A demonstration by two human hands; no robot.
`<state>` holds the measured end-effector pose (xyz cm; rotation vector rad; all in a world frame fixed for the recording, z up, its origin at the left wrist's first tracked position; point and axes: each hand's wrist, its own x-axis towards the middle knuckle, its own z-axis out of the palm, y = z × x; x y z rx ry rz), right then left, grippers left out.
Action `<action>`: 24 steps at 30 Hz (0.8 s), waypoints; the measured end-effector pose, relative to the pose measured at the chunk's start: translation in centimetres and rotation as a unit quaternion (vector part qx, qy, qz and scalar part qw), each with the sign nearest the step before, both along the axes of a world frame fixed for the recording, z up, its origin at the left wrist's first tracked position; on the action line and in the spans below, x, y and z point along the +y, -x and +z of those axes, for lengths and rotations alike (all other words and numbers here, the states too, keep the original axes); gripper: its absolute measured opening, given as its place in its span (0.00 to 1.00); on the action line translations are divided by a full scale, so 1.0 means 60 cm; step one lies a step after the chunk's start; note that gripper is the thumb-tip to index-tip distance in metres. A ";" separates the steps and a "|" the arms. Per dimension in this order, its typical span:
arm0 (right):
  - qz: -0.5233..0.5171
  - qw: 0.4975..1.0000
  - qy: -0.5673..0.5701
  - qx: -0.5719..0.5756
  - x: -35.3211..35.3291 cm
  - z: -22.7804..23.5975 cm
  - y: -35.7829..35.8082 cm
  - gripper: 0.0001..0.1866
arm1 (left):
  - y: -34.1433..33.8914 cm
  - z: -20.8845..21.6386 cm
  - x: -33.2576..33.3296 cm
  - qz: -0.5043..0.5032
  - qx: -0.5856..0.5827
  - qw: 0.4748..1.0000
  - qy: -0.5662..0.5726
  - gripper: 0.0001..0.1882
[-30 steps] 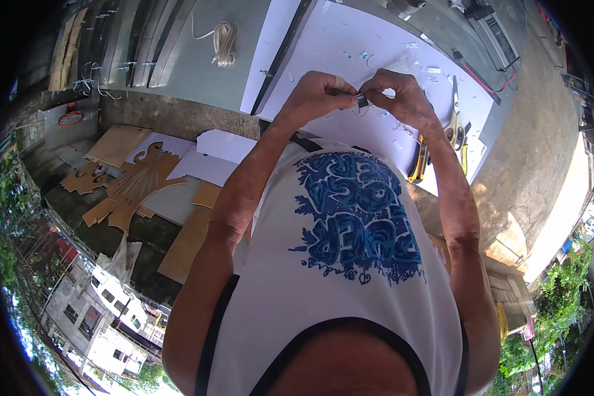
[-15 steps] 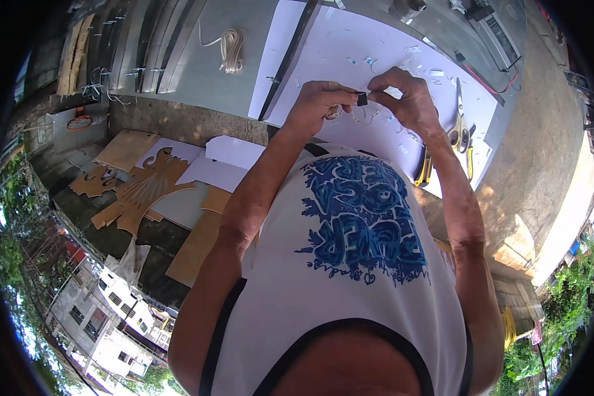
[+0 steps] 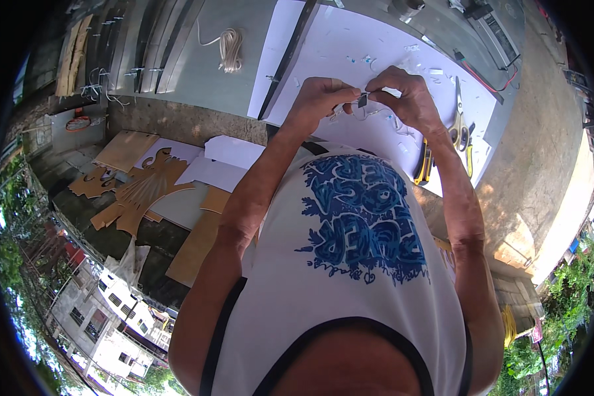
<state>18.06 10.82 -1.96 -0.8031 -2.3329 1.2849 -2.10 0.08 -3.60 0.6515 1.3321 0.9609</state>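
Over the white sheet, my left hand (image 3: pixel 320 105) and my right hand (image 3: pixel 406 99) meet almost fingertip to fingertip, each closed in a pinch. Between them hangs a small black square piece (image 3: pixel 362 101), at the tips of my left thumb and fingers. A thin pale wire (image 3: pixel 376 113) with small light bits on it loops below the hands. My right thumb and forefinger pinch something thin and pale beside the black piece, seemingly an end of this wire. Its exact joint with the piece is too small to make out.
To the right lie scissors (image 3: pixel 460 119), a yellow-black cutter knife (image 3: pixel 424 165) and a power supply box (image 3: pixel 496 38) with red and black leads. A dark metal bar (image 3: pixel 289 59) crosses the sheet. Coiled cord (image 3: pixel 231 51) lies left; cut brown boards (image 3: pixel 145 188) rest lower left.
The black piece has tilted and sits slightly lower between my fingertips. My left fingers have shifted a little toward the right hand, and the loop of wire has swung.
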 end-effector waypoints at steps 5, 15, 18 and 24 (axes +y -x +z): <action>0.002 1.000 0.006 -0.002 -0.003 0.003 0.004 0.10 | -0.004 -0.002 -0.002 0.027 -0.013 0.999 -0.020 0.11; -0.014 1.000 0.017 -0.002 -0.005 0.002 0.002 0.11 | -0.010 -0.011 -0.006 0.078 -0.060 0.995 -0.015 0.09; -0.005 0.999 0.035 -0.009 -0.003 0.000 0.002 0.12 | -0.011 -0.014 -0.007 0.063 -0.050 0.996 -0.030 0.10; 0.000 0.995 0.098 -0.026 -0.001 0.002 0.001 0.13 | -0.011 -0.005 -0.008 0.045 -0.033 0.998 -0.027 0.11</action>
